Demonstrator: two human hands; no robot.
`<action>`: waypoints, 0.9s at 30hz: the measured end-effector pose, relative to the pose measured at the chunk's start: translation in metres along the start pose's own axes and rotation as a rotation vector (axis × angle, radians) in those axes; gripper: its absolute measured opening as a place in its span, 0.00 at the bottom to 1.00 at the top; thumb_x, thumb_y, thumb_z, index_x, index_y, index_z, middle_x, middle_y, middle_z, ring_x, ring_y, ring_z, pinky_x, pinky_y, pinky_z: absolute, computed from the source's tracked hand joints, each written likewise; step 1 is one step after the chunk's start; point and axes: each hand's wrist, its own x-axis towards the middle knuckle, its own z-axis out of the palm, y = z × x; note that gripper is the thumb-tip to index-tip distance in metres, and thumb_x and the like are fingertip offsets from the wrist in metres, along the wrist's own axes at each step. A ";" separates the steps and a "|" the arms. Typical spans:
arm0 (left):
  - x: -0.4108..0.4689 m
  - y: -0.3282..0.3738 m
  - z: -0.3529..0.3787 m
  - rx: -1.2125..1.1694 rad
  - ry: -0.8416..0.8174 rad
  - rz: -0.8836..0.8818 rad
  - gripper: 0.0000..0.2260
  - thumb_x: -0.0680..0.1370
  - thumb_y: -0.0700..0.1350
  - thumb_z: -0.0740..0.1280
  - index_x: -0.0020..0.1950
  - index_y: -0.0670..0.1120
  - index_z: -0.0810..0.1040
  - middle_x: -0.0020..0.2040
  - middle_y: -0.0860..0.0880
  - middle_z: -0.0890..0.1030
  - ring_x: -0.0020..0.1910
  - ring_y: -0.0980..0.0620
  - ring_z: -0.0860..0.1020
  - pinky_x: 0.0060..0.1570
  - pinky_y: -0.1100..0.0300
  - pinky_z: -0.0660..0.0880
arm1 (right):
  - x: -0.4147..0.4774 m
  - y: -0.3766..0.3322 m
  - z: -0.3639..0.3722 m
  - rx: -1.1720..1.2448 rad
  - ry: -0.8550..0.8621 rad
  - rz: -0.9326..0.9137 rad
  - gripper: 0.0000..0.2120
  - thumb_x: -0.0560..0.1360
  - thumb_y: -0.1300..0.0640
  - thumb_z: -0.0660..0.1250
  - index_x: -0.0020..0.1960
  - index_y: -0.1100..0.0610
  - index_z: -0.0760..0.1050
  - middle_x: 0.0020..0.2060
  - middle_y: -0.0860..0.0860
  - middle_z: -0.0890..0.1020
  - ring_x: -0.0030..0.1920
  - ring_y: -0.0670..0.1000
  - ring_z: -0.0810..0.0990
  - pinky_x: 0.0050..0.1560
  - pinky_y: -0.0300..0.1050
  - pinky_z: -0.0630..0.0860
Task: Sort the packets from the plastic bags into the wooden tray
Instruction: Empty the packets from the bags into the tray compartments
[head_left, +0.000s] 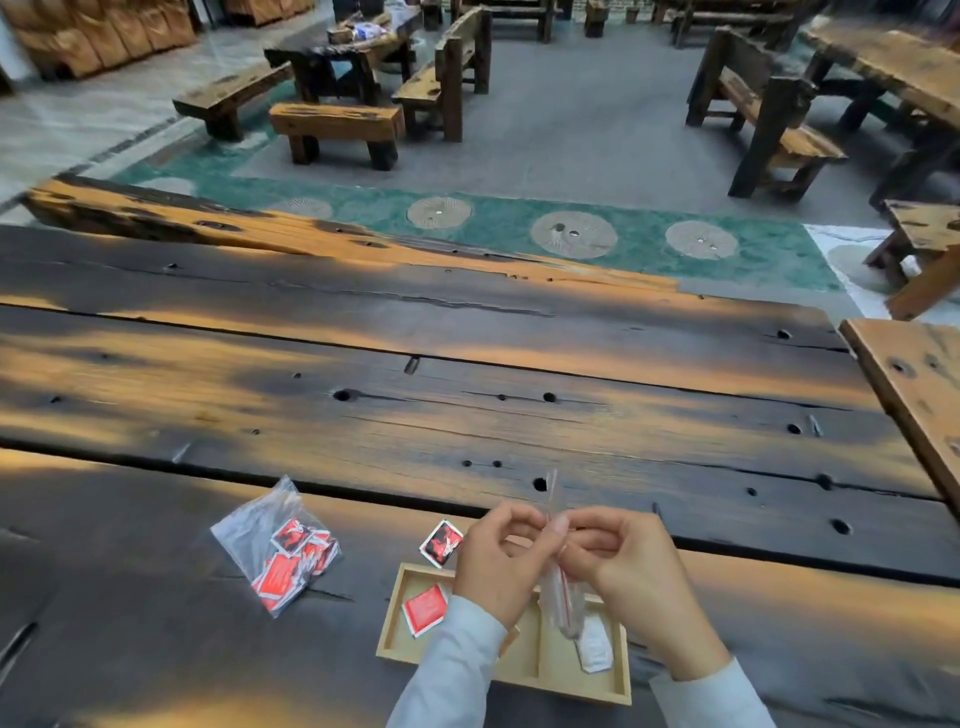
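My left hand (498, 561) and my right hand (623, 566) both pinch a clear zip bag (560, 597) with a red seal line, held upright above the wooden tray (402, 642). The tray has two compartments: a red packet (425, 609) lies in the left one, a white packet (595, 647) in the right one. A red-and-black packet (441, 543) lies on the table just beyond the tray. To the left, a second clear plastic bag (272, 551) lies flat with several red packets inside.
The dark plank table (467, 395) stretches far ahead with holes and cracks. A lighter wooden table (919, 395) butts in at the right edge. Benches and other tables stand on the floor beyond.
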 end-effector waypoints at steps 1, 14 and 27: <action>0.000 -0.001 0.002 -0.001 -0.002 -0.003 0.07 0.71 0.47 0.77 0.41 0.47 0.81 0.36 0.51 0.84 0.35 0.56 0.80 0.39 0.57 0.78 | -0.001 0.000 -0.001 -0.001 0.013 0.003 0.05 0.73 0.62 0.77 0.46 0.53 0.87 0.37 0.53 0.90 0.41 0.54 0.90 0.51 0.56 0.85; -0.002 0.006 -0.007 0.040 -0.048 0.037 0.05 0.77 0.37 0.70 0.42 0.39 0.83 0.33 0.50 0.84 0.30 0.56 0.80 0.33 0.66 0.75 | -0.005 0.008 0.003 -0.050 0.099 -0.011 0.07 0.71 0.58 0.79 0.46 0.51 0.83 0.30 0.50 0.88 0.34 0.47 0.86 0.49 0.57 0.85; 0.021 0.005 -0.042 0.390 0.058 0.133 0.07 0.74 0.52 0.68 0.38 0.51 0.81 0.34 0.54 0.83 0.38 0.51 0.82 0.43 0.47 0.81 | -0.009 0.033 -0.013 -0.070 0.381 -0.032 0.08 0.71 0.62 0.77 0.42 0.49 0.85 0.30 0.48 0.87 0.34 0.44 0.85 0.44 0.46 0.83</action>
